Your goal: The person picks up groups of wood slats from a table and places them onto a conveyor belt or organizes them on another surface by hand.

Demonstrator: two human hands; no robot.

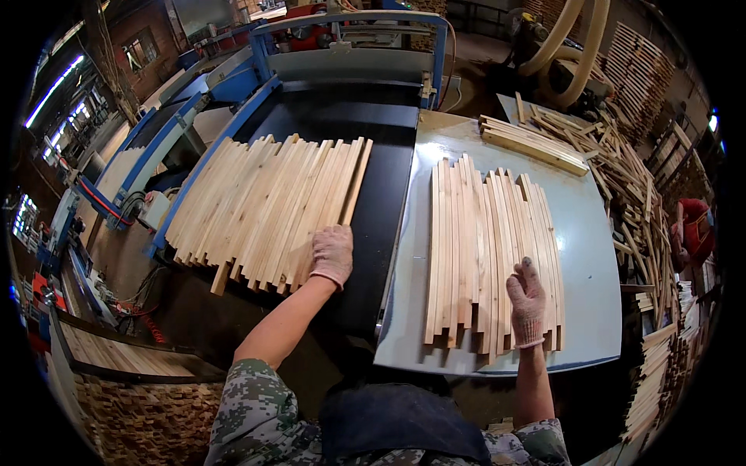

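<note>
My left hand (332,252), in a pale knitted glove, is curled over the near ends of the rightmost wooden strips (264,202). These strips lie side by side in a wide row on the black conveyor belt (381,186), and one strip sticks out toward me at the near edge. The gap between the last strip and its neighbour widens slightly at the far end. Above a second row of strips (458,241) on the grey table, my right hand (528,303) is gloved too, its fingers stretched forward and darkened at the tips. I see nothing in it.
The grey tabletop (590,264) carries a small stack of thicker wooden bars (536,145) at its far side. Beyond its right edge lies a jumbled heap of offcuts (622,179). A blue machine frame (350,15) spans the belt's far end. More wood is stacked low at left (148,419).
</note>
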